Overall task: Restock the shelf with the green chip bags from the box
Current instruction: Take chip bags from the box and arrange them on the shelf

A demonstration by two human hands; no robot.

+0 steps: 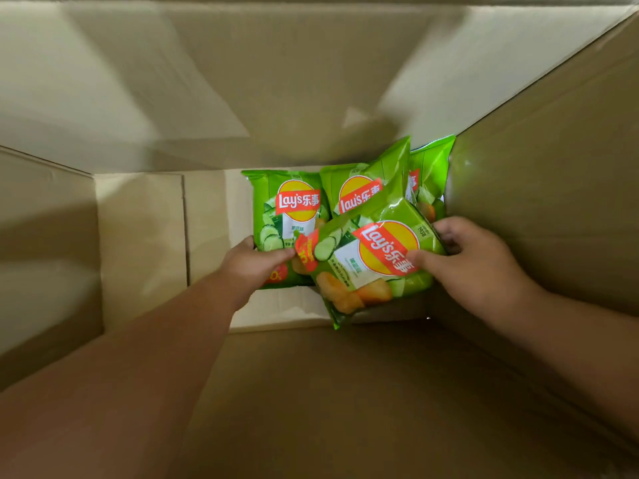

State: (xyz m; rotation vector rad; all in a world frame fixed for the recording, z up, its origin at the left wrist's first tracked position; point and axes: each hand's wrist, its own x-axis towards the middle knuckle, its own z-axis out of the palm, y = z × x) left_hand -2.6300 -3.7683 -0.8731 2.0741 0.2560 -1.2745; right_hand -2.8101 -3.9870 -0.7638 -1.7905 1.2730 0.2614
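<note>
Both arms reach down into the deep cardboard box [145, 236]. Left hand [254, 262] grips the lower edge of the left bag [288, 216], thumb on top, fingers hidden beneath. Right hand [473, 262] pinches the tilted front bag [373, 267], thumb pressed on its logo, fingers curled round its right edge. The front bag lies over two more green bags: the middle bag [359, 188] behind it and the far-right bag [430, 181], mostly covered, against the box's right wall. All bags sit on the box floor, right half. Box walls are motion-blurred.
</note>
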